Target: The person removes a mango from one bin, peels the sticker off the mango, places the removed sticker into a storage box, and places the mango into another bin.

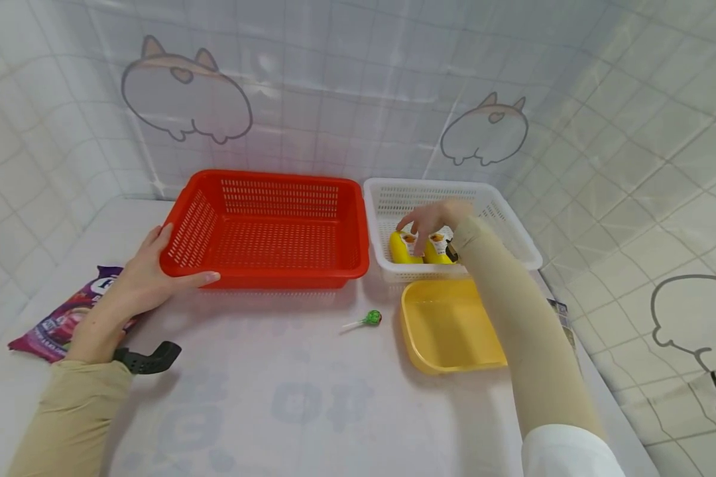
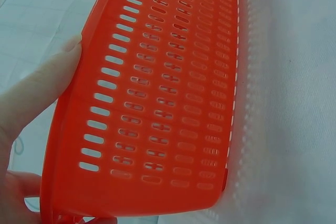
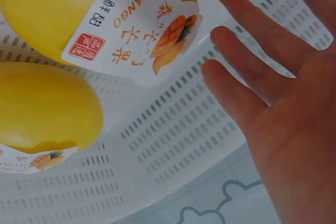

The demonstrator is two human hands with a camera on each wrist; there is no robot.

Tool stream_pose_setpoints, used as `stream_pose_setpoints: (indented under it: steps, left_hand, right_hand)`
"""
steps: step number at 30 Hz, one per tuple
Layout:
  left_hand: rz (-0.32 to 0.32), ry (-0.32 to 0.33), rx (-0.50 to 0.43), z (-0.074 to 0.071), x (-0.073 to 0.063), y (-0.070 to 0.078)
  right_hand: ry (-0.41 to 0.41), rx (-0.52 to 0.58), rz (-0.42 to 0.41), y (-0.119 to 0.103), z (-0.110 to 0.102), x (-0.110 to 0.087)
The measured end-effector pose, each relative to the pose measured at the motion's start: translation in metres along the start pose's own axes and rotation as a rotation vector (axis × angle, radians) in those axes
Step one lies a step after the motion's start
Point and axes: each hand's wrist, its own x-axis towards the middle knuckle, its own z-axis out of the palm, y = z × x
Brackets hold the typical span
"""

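My left hand [image 1: 138,281] grips the front left corner of an upright red plastic basket [image 1: 262,273]. In the left wrist view, the thumb lies against the rim and other fingers show below, partly hidden by the basket wall [image 2: 163,103]. My right hand [image 1: 440,216] is over a white plastic basket [image 1: 426,183], above yellow mangoes [image 1: 401,250] with printed white labels. From the right wrist view, its fingers [image 3: 262,40] are spread and apart from the nearest mango [image 3: 47,9]. A second mango [image 3: 47,106] lies beside that one, and part of another yellow item shows at the top edge.
A yellow tub [image 1: 453,331] stands in front of the white basket, partly behind my right forearm. A green-headed lollipop [image 1: 372,318] lies left of it. One purple packet [image 1: 59,324] is under my left wrist. Another packet [image 1: 557,307] shows beyond the right forearm. Tile-patterned sheeting surrounds the table.
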Motion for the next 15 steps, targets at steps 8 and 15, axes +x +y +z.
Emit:
stream_pose_setpoints:
  steps: [8,15]
  left_hand:
    - [0.011,0.009,0.007,-0.0012,0.0005,0.0026]
    - [0.017,0.015,0.003,-0.0001,0.0007,0.0012]
  right_hand:
    - [0.022,0.048,0.043,-0.0026,0.0067,0.0005]
    - [0.061,0.067,0.058,-0.0045,0.0102,-0.0024]
